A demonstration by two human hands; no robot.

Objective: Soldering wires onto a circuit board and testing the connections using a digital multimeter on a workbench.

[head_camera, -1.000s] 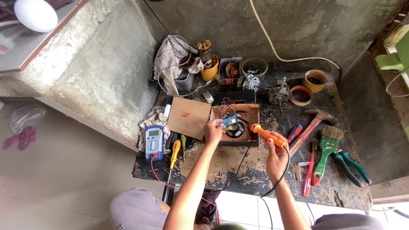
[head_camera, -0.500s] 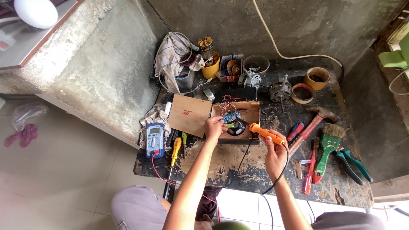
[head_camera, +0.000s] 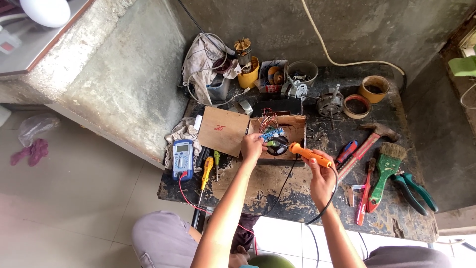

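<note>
Overhead view of a scarred worktop [head_camera: 277, 198]. The left hand [head_camera: 252, 146] is closed around a small blue circuit board [head_camera: 272, 134], holding it over the open cardboard box [head_camera: 292, 126]. The right hand [head_camera: 322, 178] is clamped on an orange soldering iron [head_camera: 310, 155], whose tip points toward the board. Compared with a second ago, both hands sit in almost the same place and the iron's tip lies perhaps slightly nearer the board, which suggests fine work on the board under way rather than any repositioning. A blue multimeter [head_camera: 182, 158] and a yellow screwdriver [head_camera: 206, 171] lie left; a hammer [head_camera: 369, 141], a green brush [head_camera: 384, 171] and green pliers [head_camera: 416, 191] lie right.
</note>
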